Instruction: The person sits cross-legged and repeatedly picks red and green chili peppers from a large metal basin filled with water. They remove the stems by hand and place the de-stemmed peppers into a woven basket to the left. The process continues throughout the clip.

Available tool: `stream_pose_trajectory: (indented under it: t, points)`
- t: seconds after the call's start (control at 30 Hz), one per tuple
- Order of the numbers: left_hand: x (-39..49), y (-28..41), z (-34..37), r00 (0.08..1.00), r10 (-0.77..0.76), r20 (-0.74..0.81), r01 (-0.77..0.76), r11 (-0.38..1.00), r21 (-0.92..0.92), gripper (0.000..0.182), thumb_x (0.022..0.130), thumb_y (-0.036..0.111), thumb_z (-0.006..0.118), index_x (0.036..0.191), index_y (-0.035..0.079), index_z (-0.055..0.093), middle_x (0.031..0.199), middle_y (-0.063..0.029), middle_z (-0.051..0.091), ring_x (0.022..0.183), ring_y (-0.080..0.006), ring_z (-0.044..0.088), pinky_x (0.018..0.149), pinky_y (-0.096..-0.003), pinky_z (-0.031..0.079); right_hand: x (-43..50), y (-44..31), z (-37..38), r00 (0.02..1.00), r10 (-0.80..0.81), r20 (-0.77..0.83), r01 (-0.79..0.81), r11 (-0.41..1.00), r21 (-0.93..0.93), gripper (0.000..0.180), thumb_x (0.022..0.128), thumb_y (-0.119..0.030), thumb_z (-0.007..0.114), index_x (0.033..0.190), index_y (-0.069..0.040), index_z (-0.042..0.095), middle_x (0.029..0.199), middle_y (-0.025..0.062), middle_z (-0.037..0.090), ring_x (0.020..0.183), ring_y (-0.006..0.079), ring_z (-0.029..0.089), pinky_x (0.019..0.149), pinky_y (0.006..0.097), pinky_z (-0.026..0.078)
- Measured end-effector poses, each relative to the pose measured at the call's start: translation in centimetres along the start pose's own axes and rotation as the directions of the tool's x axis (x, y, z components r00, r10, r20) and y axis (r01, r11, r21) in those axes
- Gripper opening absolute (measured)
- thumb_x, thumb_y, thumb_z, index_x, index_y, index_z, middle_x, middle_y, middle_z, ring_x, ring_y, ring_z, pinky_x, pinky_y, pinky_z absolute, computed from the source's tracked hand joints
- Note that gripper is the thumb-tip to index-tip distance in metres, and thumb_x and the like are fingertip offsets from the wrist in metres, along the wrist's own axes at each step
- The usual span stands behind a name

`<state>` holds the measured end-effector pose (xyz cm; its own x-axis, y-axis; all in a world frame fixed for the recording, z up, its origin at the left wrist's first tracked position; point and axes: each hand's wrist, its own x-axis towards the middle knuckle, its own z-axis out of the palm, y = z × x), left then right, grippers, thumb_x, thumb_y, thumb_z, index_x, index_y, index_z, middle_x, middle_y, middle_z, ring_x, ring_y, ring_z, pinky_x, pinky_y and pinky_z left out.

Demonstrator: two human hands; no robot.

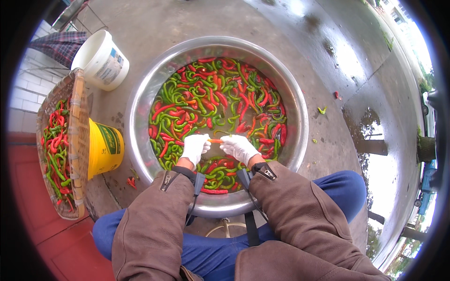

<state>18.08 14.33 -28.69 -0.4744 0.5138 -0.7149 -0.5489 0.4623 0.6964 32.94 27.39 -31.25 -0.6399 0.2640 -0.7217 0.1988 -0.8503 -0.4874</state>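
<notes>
A large round metal basin (217, 210) stands before me, holding water with many red and green chili peppers (211, 95) in it. My left hand (195, 148), in a white glove, is over the near half of the basin and grips one end of an orange-red chili pepper (215, 141). The other end is between the fingers of my right hand (239, 147), gloved in white too. The pepper lies level between the two hands. Just beyond it is a thin greenish pepper, close to the right fingertips.
At the left, a woven bamboo basket (79, 140) with red and green peppers leans by a yellow bucket (105, 148). Behind them stands a white bucket (117, 66), near a checked cloth (61, 45). Pepper pieces (322, 110) lie on the concrete right of the basin.
</notes>
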Motion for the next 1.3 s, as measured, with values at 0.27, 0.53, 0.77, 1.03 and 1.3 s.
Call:
stream_pose_trajectory:
  t: [0.27,0.53,0.77,1.03,1.3]
  points:
    - [0.0,-0.3,1.1,0.997,0.071,-0.009,-0.072,0.996,-0.049,0.022,0.088,0.024,0.07,0.088,0.002,0.065,0.07,-0.0058,0.065,0.053,-0.0131,0.058,0.048,-0.0232,0.045,0.1,0.9,0.9,1.0,-0.008,0.016,0.006,0.995,0.103,0.016,0.087,-0.01,0.068,0.098,-0.001,0.061,0.092,0.0101,0.068,0.082,0.022,0.069,0.067,0.0275,0.055]
    - [0.4,-1.2,0.8,0.999,-0.036,0.038,0.04,0.995,-0.092,0.025,0.092,0.022,0.063,0.102,-0.001,0.064,0.088,-0.0124,0.07,0.073,-0.0195,0.067,0.064,-0.0277,0.054,0.5,0.6,1.3,0.968,-0.062,-0.244,0.071,0.997,0.028,0.02,0.089,-0.018,0.068,0.096,-0.001,0.061,0.085,0.0082,0.065,0.072,0.0193,0.066,0.057,0.0262,0.051]
    - [0.6,-2.6,1.2,0.988,0.117,0.105,-0.107,0.989,-0.099,0.021,0.091,0.014,0.064,0.105,-0.002,0.065,0.092,-0.0098,0.07,0.078,-0.0188,0.068,0.07,-0.0285,0.056,0.9,1.4,2.3,0.984,-0.041,-0.173,0.017,0.99,-0.141,0.021,0.083,-0.016,0.075,0.086,0.001,0.064,0.071,0.0076,0.063,0.053,0.014,0.058,0.044,0.0239,0.041]
    - [0.3,-1.1,2.4,0.998,-0.012,0.062,0.006,0.995,0.104,0.024,0.091,0.026,0.065,0.087,0.002,0.066,0.073,-0.0058,0.066,0.057,-0.0131,0.061,0.052,-0.0248,0.048,0.9,1.8,2.3,0.978,-0.038,-0.203,0.053,0.996,0.072,0.016,0.093,-0.022,0.063,0.093,-0.006,0.062,0.077,0.0041,0.064,0.061,0.0135,0.059,0.05,0.0246,0.045]
    - [-0.3,-1.3,2.8,0.998,-0.002,0.063,0.003,1.0,-0.023,0.027,0.094,0.026,0.059,0.085,0.001,0.063,0.065,-0.0064,0.062,0.052,-0.0142,0.058,0.047,-0.0259,0.045,1.2,2.1,2.3,0.939,-0.084,-0.334,0.079,0.996,-0.026,0.036,0.093,-0.038,0.061,0.082,-0.004,0.06,0.066,0.005,0.059,0.047,0.0144,0.051,0.044,0.0281,0.04]
